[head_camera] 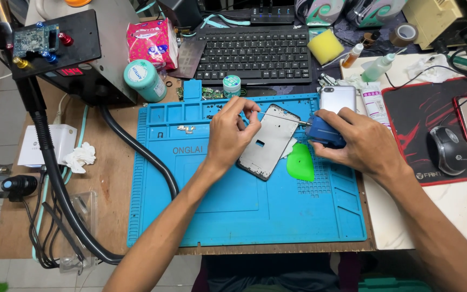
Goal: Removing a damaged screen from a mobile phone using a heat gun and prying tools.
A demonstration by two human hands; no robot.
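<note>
A grey metal phone frame lies tilted on the blue repair mat. My left hand rests on the frame's left edge, its fingertips pinching near the frame's top corner. My right hand grips a blue-handled screwdriver. Its thin shaft points left to the top of the frame, close to my left fingertips. A green plastic pry pick lies on the mat just right of the frame. A second phone lies face down behind my right hand.
A black keyboard sits behind the mat. A hot-air station with a circuit board and black hose is at left, with a teal tub. A mouse on a red-black pad, small bottles and a yellow sponge stand at right.
</note>
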